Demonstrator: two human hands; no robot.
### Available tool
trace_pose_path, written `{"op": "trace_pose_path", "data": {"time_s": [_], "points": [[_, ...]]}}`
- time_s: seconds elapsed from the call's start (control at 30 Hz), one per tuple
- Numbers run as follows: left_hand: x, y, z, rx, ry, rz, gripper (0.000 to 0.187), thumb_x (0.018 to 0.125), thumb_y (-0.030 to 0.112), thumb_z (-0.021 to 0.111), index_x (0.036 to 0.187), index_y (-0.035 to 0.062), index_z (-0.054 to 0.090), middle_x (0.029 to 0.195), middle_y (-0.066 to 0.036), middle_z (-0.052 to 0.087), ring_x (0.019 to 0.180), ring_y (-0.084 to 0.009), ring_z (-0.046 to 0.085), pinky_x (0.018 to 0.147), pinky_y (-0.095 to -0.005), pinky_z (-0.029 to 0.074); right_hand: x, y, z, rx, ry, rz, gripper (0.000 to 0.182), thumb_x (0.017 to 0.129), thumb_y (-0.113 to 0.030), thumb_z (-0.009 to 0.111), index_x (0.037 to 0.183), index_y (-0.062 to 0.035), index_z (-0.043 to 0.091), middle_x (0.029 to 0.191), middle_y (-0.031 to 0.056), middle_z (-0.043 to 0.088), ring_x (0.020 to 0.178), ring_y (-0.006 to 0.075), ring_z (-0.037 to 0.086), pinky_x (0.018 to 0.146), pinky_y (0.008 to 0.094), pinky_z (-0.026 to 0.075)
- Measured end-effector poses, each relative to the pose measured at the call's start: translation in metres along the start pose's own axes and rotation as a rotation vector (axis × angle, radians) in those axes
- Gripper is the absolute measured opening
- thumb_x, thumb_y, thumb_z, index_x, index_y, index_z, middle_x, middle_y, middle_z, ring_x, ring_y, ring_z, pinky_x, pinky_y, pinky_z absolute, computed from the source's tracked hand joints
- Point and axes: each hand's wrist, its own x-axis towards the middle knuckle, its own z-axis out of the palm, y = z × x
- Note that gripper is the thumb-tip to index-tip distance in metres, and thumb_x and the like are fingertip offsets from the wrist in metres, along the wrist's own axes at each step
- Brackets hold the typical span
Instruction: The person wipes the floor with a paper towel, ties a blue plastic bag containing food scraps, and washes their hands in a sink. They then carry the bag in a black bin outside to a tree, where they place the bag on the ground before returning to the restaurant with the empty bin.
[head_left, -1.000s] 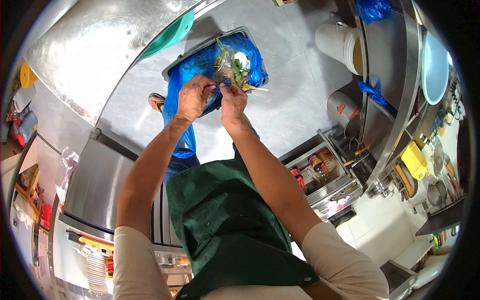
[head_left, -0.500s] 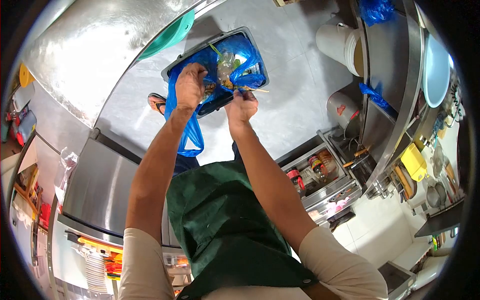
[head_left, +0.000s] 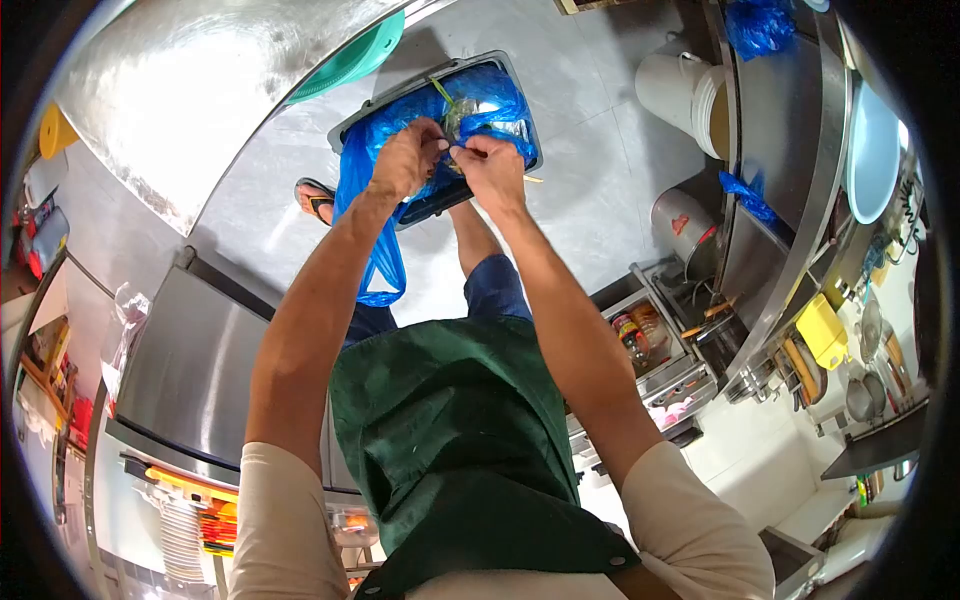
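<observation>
A blue plastic bag [head_left: 365, 180] lines a dark grey bin [head_left: 432, 208] on the floor, its handle loop hanging over the near side. Inside lie a clear plastic piece and some green scraps, partly covered by the bag. Above the bin's middle, my left hand [head_left: 405, 158] is closed on gathered bag plastic. My right hand [head_left: 490, 168] pinches the bag close beside it, and the two sets of fingertips nearly meet. A thin pale stick [head_left: 533, 179] pokes out by the bin's right edge.
A steel cabinet [head_left: 195, 350] stands at left, below a shiny metal counter [head_left: 190, 90]. White buckets [head_left: 672, 95] lie under the right-hand shelf. An open drawer [head_left: 655, 350] holds bottles. A green basin [head_left: 350, 60] sits behind the bin.
My right hand has moved up and left, over the bin and close to my left hand. My left hand has shifted slightly right. The bag now covers more of the contents.
</observation>
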Motion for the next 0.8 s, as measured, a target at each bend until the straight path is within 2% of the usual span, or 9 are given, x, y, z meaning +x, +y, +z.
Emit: {"op": "trace_pose_path", "data": {"time_s": [0.13, 0.23, 0.27, 0.37, 0.47, 0.57, 0.6, 0.7, 0.8], "points": [[0.005, -0.006, -0.001, -0.012, 0.009, 0.018, 0.01, 0.088, 0.01, 0.064, 0.094, 0.0022, 0.063, 0.072, -0.008, 0.065, 0.061, -0.0173, 0.061, 0.059, -0.0327, 0.049, 0.021, -0.01, -0.008, -0.064, -0.123, 0.021, 0.024, 0.072, -0.025, 0.073, 0.083, -0.0033, 0.074, 0.081, 0.017, 0.071, 0.078, 0.0324, 0.069, 0.075, 0.0348, 0.054], [0.006, -0.007, -0.004, -0.073, -0.051, 0.004, 0.011, 0.088, 0.01, 0.064, 0.095, 0.0014, 0.065, 0.075, -0.009, 0.066, 0.065, -0.0163, 0.061, 0.063, -0.031, 0.05, 0.037, -0.015, -0.004, 0.105, -0.176, 0.204, 0.026, 0.072, -0.019, 0.078, 0.085, 0.0021, 0.072, 0.078, 0.0102, 0.07, 0.069, 0.0173, 0.063, 0.065, 0.0298, 0.049], [0.006, -0.008, -0.007, -0.112, -0.091, -0.006, 0.011, 0.088, 0.01, 0.064, 0.095, 0.001, 0.065, 0.077, -0.009, 0.067, 0.067, -0.0155, 0.061, 0.065, -0.0302, 0.049, 0.039, -0.015, -0.007, 0.136, -0.187, 0.217, 0.025, 0.071, -0.017, 0.078, 0.085, 0.0027, 0.072, 0.081, 0.0086, 0.069, 0.072, 0.0159, 0.062, 0.066, 0.0299, 0.049], [-0.002, 0.007, -0.013, -0.138, -0.173, -0.033, 0.014, 0.088, 0.012, 0.065, 0.094, -0.0004, 0.065, 0.08, -0.009, 0.067, 0.071, -0.0135, 0.06, 0.068, -0.0287, 0.049, 0.049, -0.004, 0.001, 0.043, -0.24, 0.158, 0.025, 0.071, -0.027, 0.072, 0.079, -0.0031, 0.074, 0.081, 0.0139, 0.072, 0.08, 0.0269, 0.07, 0.075, 0.0334, 0.053], [-0.002, 0.001, -0.016, -0.165, -0.168, -0.089, 0.016, 0.087, 0.014, 0.066, 0.094, -0.0005, 0.065, 0.08, -0.007, 0.066, 0.072, -0.0122, 0.059, 0.069, -0.0283, 0.048, 0.041, -0.007, -0.004, 0.101, -0.315, 0.142, 0.021, 0.073, -0.025, 0.07, 0.082, -0.0058, 0.074, 0.083, 0.0137, 0.072, 0.083, 0.029, 0.07, 0.077, 0.0354, 0.054], [0.0, -0.002, -0.021, -0.207, -0.182, -0.144, 0.013, 0.089, 0.013, 0.066, 0.095, 0.002, 0.064, 0.086, -0.004, 0.065, 0.08, -0.0103, 0.059, 0.074, -0.0274, 0.048, 0.025, 0.01, -0.001, -0.14, -0.167, -0.073, 0.019, 0.076, -0.024, 0.069, 0.086, -0.0098, 0.074, 0.086, 0.013, 0.072, 0.085, 0.0308, 0.069, 0.077, 0.0378, 0.054], [-0.001, -0.002, -0.02, -0.22, -0.198, -0.163, 0.011, 0.09, 0.012, 0.065, 0.096, 0.0031, 0.064, 0.09, -0.002, 0.065, 0.084, -0.0096, 0.059, 0.077, -0.0269, 0.048, 0.02, 0.011, 0.002, -0.17, -0.166, -0.053, 0.017, 0.079, -0.025, 0.068, 0.09, -0.0131, 0.074, 0.089, 0.0124, 0.072, 0.085, 0.0316, 0.069, 0.076, 0.0394, 0.055], [-0.002, -0.003, -0.022, -0.27, -0.216, -0.144, 0.01, 0.09, 0.012, 0.065, 0.095, 0.0036, 0.064, 0.089, -0.002, 0.065, 0.086, -0.0096, 0.059, 0.078, -0.0272, 0.048, 0.011, 0.01, 0.01, -0.196, -0.143, -0.051, 0.016, 0.08, -0.024, 0.068, 0.089, -0.0132, 0.074, 0.088, 0.0115, 0.072, 0.084, 0.0318, 0.069, 0.075, 0.0393, 0.055], [-0.002, 0.003, -0.024, -0.281, -0.188, -0.208, 0.01, 0.089, 0.012, 0.065, 0.095, 0.0038, 0.064, 0.089, -0.002, 0.065, 0.085, -0.01, 0.059, 0.077, -0.0267, 0.048, 0.006, 0.011, 0.019, -0.021, -0.048, -0.062, 0.015, 0.078, -0.022, 0.07, 0.085, -0.0089, 0.074, 0.082, 0.0128, 0.071, 0.079, 0.0291, 0.07, 0.072, 0.0369, 0.054]]}}
